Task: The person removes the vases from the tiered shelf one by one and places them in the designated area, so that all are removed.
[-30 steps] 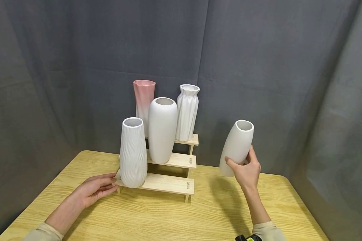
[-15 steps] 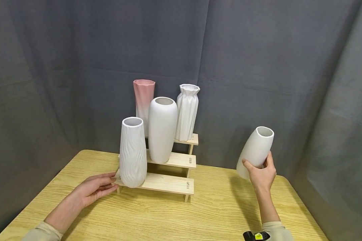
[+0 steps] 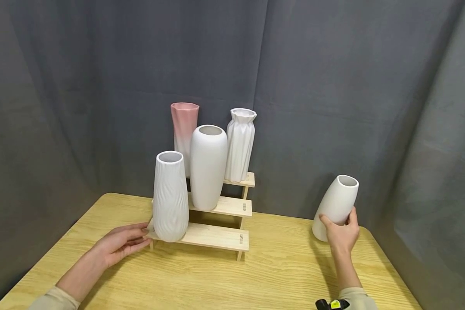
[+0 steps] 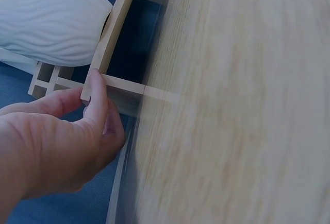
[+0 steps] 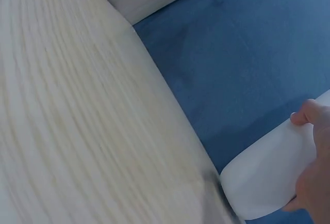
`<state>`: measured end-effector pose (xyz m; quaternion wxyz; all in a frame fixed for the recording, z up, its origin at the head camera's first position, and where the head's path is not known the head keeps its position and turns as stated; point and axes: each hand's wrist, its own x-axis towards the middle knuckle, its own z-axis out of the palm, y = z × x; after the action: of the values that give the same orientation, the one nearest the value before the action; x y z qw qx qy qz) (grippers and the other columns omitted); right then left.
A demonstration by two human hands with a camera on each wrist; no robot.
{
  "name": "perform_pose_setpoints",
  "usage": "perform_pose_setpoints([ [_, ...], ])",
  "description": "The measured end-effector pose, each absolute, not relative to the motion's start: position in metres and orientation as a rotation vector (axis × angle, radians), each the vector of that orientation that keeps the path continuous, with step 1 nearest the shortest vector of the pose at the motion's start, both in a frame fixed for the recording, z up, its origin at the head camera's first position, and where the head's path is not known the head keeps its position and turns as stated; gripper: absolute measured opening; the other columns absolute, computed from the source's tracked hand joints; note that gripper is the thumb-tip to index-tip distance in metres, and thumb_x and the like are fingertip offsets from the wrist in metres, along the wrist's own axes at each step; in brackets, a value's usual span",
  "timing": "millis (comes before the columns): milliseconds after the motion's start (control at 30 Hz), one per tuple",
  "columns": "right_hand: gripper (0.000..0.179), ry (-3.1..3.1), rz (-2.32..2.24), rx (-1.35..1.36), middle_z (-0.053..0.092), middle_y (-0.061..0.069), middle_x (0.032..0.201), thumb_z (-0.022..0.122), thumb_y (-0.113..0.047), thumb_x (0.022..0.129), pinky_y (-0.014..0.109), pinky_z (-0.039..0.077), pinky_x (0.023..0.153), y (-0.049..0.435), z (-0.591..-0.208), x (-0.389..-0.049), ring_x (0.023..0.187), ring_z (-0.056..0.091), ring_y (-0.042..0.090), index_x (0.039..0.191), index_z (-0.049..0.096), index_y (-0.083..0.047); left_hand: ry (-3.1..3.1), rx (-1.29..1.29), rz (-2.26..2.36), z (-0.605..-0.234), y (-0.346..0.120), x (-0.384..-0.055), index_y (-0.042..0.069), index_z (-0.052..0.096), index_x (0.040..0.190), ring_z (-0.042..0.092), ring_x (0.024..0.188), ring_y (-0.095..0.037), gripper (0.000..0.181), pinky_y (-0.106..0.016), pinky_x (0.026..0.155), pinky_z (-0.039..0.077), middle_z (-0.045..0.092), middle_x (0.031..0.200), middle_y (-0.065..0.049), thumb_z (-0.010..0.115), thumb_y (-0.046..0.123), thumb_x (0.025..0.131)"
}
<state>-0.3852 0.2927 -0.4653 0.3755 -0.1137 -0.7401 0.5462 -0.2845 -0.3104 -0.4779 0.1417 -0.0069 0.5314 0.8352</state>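
Observation:
My right hand (image 3: 342, 232) grips a smooth white vase (image 3: 336, 209) around its lower half, near the table's back right corner. In the right wrist view the base of this vase (image 5: 268, 177) is down at the tabletop, seemingly touching it. My left hand (image 3: 118, 244) pinches the left end of the lowest step of a three-step wooden stand (image 3: 217, 236); the left wrist view has the board's end (image 4: 105, 54) between thumb and fingers. A wavy-textured white vase (image 3: 171, 198) stands on that step, close to the left hand.
On the middle step is a tall smooth white vase (image 3: 208, 168). The top step carries a pink-and-white vase (image 3: 184, 125), partly hidden, and a pleated white vase (image 3: 241, 146). Grey curtains (image 3: 333, 86) hang behind and beside the wooden table (image 3: 201, 284).
My right hand has carried the smooth white vase to the right and lowered it to the tabletop. The left hand and the stand have stayed where they were.

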Motion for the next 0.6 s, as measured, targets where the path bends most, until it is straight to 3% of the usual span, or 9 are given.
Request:
perform_pose_setpoints([
  [267, 0.080, -1.872, 1.404, -0.365, 0.060, 0.010, 0.133, 0.087, -0.011, 0.076, 0.040, 0.047, 0.095, 0.303, -0.471, -0.386, 0.117, 0.055, 0.025, 0.147, 0.053, -0.023, 1.544, -0.034, 2.410, -0.477, -0.309, -0.287, -0.015, 0.010, 0.155, 0.064, 0.104, -0.023, 0.066, -0.037, 0.103, 0.050, 0.056, 0.116, -0.019, 0.050, -0.007, 0.103],
  [600, 0.096, -1.925, 1.465, -0.317, 0.048, 0.016, 0.146, 0.083, -0.009, 0.080, 0.054, 0.043, 0.104, 0.304, -0.470, -0.386, 0.127, 0.048, 0.034, 0.160, 0.032, -0.020, 1.580, -0.050, 2.400, -0.478, -0.309, -0.286, -0.015, 0.011, 0.155, 0.065, 0.102, -0.023, 0.067, -0.037, 0.102, 0.051, 0.057, 0.114, -0.018, 0.051, -0.008, 0.102],
])
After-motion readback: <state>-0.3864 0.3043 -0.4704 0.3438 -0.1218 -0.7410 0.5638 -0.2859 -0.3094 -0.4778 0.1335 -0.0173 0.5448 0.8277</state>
